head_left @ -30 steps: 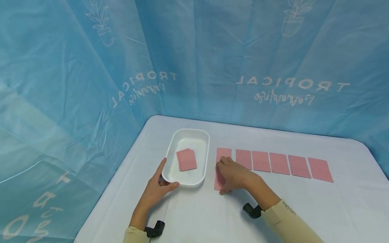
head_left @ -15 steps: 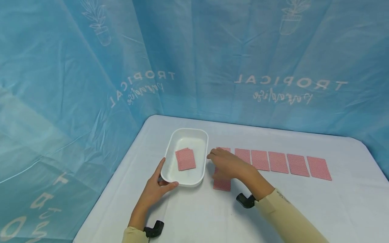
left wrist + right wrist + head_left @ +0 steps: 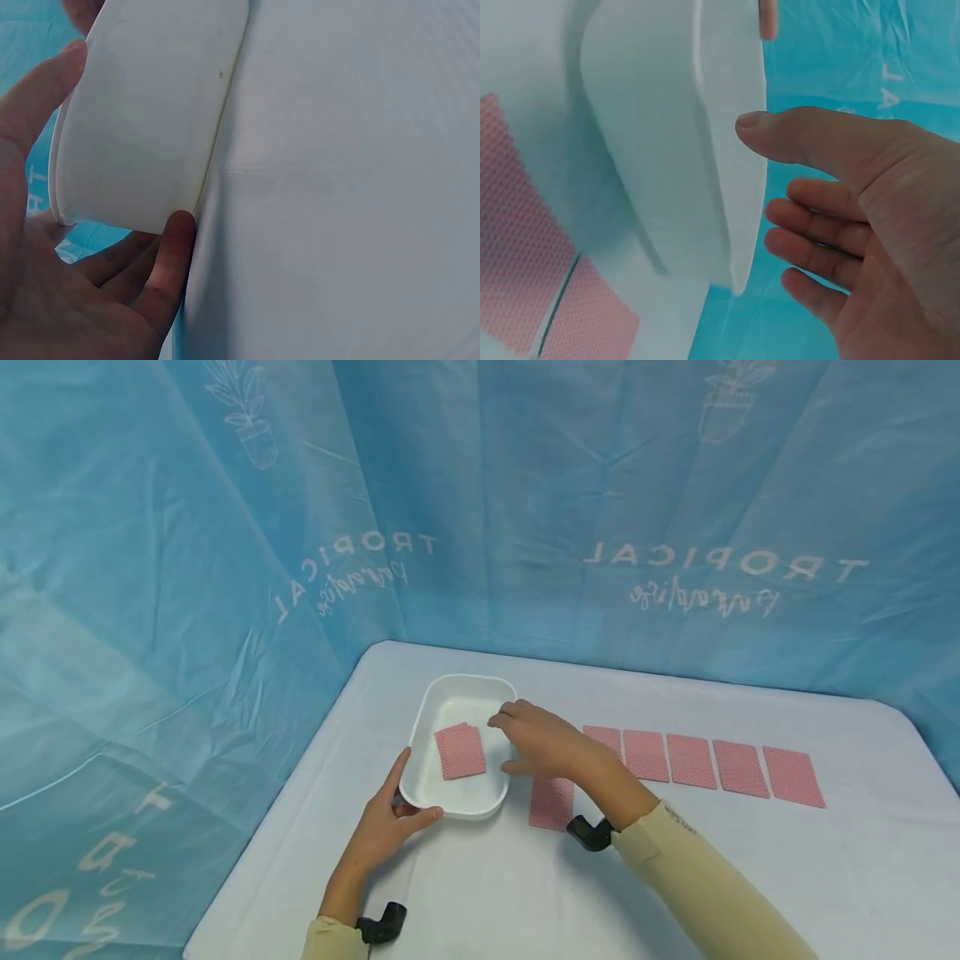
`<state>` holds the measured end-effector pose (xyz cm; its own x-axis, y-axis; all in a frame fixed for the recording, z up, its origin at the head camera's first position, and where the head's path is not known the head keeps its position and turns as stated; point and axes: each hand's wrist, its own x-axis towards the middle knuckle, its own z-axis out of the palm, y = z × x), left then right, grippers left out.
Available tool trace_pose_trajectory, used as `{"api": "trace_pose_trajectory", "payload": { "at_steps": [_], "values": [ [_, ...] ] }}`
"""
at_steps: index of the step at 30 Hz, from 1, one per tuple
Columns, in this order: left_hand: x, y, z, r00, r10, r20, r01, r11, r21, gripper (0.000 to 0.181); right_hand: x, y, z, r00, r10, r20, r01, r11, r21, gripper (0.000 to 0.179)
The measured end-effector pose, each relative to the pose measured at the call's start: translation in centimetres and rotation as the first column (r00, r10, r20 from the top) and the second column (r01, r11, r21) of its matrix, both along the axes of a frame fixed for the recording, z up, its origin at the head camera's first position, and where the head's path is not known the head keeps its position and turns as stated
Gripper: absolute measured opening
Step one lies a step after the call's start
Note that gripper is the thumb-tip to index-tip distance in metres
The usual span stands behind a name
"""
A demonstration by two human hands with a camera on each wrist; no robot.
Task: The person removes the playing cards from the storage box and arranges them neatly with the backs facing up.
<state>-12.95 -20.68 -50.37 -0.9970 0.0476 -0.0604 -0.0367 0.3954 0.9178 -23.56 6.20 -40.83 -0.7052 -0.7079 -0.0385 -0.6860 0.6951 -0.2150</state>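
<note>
A white plastic tray [image 3: 463, 814] stands on the table's left half, with overlapping red-patterned playing cards [image 3: 460, 752] face down inside. My left hand [image 3: 381, 831] holds the tray's near left corner, thumb along the front and fingers round the side. In the left wrist view, fingertips [image 3: 178, 225] touch the tray's wall [image 3: 142, 135]. Over the tray's right rim is my right hand [image 3: 542, 742], its fingers loosely bent. The right wrist view shows its thumb [image 3: 802, 135] apart from the fingers, nothing between them. One face-down card [image 3: 552, 804] lies below that hand, partly covered by it.
Several face-down cards [image 3: 692, 762] form a row to the right on the white-covered table [image 3: 675, 877]. The right forearm partly covers the row's left end. Blue printed curtains [image 3: 600, 485] enclose the back and left sides.
My right hand has left the cards beside the tray and moved left and away from me, over the tray's right rim. The left hand stays at its corner.
</note>
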Motion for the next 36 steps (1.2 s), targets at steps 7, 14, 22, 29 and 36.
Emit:
{"api": "trace_pose_trajectory", "payload": {
  "at_steps": [7, 14, 22, 29, 36],
  "values": [
    [-0.1, -0.1, 0.2, 1.000, -0.008, 0.008, 0.008, 1.000, 0.010, 0.103, -0.9, -3.1, -0.1, 0.997, 0.045, 0.062, -0.042, 0.998, -0.050, 0.067],
    [0.0, -0.3, 0.2, 0.999, -0.032, -0.009, 0.032, 0.999, 0.013, 0.101, -1.4, -4.3, -0.9, 0.995, 0.042, 0.091, -0.043, 0.999, 0.000, 0.070],
    [0.2, -0.2, 0.4, 1.000, -0.025, 0.000, 0.025, 1.000, 0.008, 0.101, -1.8, -5.4, -2.2, 0.987, 0.013, 0.159, -0.020, 0.999, 0.042, 0.072],
    [0.2, -0.2, 0.4, 1.000, -0.022, 0.004, 0.022, 0.999, 0.027, 0.101, -2.2, -6.4, -3.0, 0.989, 0.015, 0.147, -0.024, 0.998, 0.057, 0.080],
    [0.2, -0.4, 0.5, 1.000, -0.019, 0.008, 0.019, 1.000, 0.022, 0.101, -2.4, -7.7, -3.2, 0.979, 0.040, 0.200, -0.050, 0.998, 0.047, 0.085]
  ]
}}
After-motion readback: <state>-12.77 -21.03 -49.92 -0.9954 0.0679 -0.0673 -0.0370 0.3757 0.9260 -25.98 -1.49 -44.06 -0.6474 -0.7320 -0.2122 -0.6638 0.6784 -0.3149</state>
